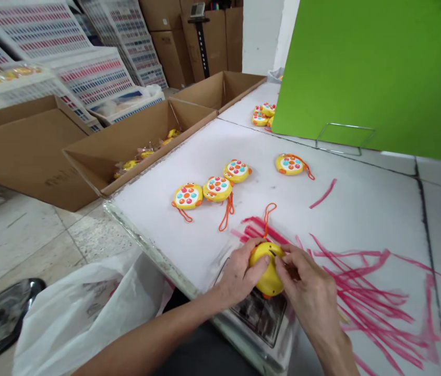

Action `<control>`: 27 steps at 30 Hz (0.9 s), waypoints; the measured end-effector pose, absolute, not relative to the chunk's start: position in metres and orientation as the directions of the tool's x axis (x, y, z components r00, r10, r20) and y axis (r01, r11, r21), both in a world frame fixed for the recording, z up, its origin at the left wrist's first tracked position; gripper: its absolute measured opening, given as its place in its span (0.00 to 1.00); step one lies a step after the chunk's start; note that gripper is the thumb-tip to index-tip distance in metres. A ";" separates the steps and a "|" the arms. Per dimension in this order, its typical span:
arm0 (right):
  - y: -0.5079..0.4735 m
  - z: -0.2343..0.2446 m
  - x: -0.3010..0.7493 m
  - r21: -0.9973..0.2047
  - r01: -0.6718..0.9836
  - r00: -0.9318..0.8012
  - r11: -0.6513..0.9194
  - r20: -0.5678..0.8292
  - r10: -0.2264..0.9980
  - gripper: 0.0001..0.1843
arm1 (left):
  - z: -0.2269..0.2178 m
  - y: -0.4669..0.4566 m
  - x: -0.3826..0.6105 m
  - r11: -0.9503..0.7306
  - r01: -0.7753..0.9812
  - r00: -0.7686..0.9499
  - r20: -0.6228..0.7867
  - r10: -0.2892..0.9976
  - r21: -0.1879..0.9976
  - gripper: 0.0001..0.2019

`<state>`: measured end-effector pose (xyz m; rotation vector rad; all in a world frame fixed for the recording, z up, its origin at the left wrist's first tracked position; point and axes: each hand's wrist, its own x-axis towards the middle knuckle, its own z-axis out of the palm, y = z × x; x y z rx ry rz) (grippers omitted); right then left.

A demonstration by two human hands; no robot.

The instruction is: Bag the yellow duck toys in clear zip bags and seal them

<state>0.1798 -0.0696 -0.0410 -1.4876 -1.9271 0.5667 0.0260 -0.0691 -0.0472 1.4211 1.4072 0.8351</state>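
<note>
Face down above the table's front edge is a yellow toy (269,277) with an orange cord loop (267,216) at its far end. My left hand (241,271) is closed around its left side, the thumb on its back. At the right side of the toy, my right hand (308,282) has thumb and fingers pinched together against the back, beside a small dark slot. What lies between those fingertips is hidden. Below both hands is a dark-topped flat device (261,316) with a pale frame. Pink translucent strips (365,292) lie scattered to the right.
Several yellow toys with coloured buttons (217,188) lie face up farther back, another (290,164) to their right. More (260,119) sit beside a green panel (372,73) on a wire stand (345,138). Open cardboard boxes (87,156) line the left edge; a white bag (87,318) hangs below.
</note>
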 end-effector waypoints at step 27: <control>-0.070 -0.047 0.178 -0.593 0.739 -0.164 0.319 0.301 0.940 0.12 | -0.048 -0.070 0.028 0.059 0.370 0.096 -0.101 0.990 0.927 0.17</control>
